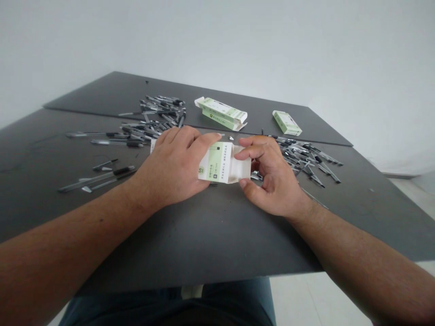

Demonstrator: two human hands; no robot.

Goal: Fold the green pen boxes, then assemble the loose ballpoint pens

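A small green and white cardboard pen box point(217, 164) lies between my hands above the dark table, its right end open with the flaps out. My left hand point(178, 163) is wrapped over the box's left part and hides much of it. At the open end, my right hand point(268, 170) has its thumb and fingers curled around the end flap, gripping it. Whether any pens are inside the box cannot be seen.
Loose pens point(159, 113) are heaped behind and left of my left hand, with several more point(112, 176) by my left forearm. Another pile of pens point(306, 158) is to the right. Two similar boxes, one larger point(222, 111) and one smaller point(287, 123), lie at the back.
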